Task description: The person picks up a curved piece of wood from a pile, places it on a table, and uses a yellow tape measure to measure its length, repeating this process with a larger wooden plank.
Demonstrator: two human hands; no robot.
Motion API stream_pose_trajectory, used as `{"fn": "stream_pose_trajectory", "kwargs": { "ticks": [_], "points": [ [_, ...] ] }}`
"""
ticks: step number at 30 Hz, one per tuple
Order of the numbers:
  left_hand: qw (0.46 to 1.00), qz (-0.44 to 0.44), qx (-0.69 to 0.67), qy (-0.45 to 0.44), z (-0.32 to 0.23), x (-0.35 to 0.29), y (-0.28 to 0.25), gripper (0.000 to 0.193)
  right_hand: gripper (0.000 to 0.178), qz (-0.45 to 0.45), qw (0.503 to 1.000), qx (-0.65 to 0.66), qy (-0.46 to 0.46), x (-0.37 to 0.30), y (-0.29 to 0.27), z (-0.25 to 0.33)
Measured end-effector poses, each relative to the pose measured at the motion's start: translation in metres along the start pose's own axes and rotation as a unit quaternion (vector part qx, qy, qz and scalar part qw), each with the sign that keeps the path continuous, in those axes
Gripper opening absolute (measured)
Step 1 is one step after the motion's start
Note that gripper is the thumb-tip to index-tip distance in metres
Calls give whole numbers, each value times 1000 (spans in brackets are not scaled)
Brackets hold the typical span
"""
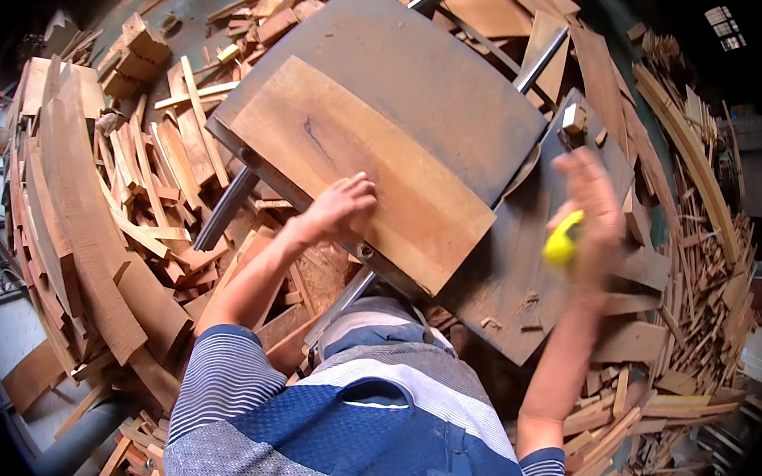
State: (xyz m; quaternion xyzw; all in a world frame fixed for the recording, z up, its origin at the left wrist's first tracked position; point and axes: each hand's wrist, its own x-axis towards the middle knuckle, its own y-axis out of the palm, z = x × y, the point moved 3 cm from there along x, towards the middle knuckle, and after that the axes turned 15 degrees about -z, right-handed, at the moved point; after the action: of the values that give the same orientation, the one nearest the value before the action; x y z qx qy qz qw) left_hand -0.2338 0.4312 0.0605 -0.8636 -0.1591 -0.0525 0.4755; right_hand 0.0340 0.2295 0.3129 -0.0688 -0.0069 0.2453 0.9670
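Observation:
A wide tan wooden board (422, 194) with a dark crack in its grain lies slantwise on a grey metal machine table (413, 70). My left hand (345, 208) rests on the board by its near edge, fingers curled and pressed on the wood. To the right, over a lower grey metal surface (527, 271), is my right hand (592, 208), smeared by motion. It holds a bright yellow-green rounded tool (563, 240) that looks like a tape measure. That hand is apart from the board.
Metal rails (228, 207) stick out from the table's sides. A small block-topped fitting (574, 120) stands at the right surface's far end. Heaped offcuts (160, 166) and long planks (84, 217) lie to the left, with more scrap wood (690, 303) on the right.

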Motion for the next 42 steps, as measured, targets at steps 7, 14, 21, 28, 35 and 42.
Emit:
{"fn": "stream_pose_trajectory", "kwargs": {
  "ticks": [7, 14, 21, 28, 35, 42],
  "points": [
    [930, -294, 146, -165, 167, 14, -72, 45, 60, 23, 935, -183, 304, -121, -26, -247],
    [844, -115, 158, -499, 313, 47, -129, 104, 79, -53, 921, -136, 362, -112, -19, -284],
    [785, -149, 136, -586, 328, 84, -106, 116, 33, -68, 906, -245, 337, -75, 0, -284],
    [774, -111, 111, -614, 322, 93, -127, 81, 35, -121, 905, -270, 306, -73, 9, -271],
    [736, -395, -128, -534, 231, 73, -163, 62, 25, -194, 917, -219, 270, -105, -19, -218],
    [596, -600, -371, -383, 142, 18, -131, 39, 38, -295, 929, -84, 206, -107, -72, -168]
  ]
}}
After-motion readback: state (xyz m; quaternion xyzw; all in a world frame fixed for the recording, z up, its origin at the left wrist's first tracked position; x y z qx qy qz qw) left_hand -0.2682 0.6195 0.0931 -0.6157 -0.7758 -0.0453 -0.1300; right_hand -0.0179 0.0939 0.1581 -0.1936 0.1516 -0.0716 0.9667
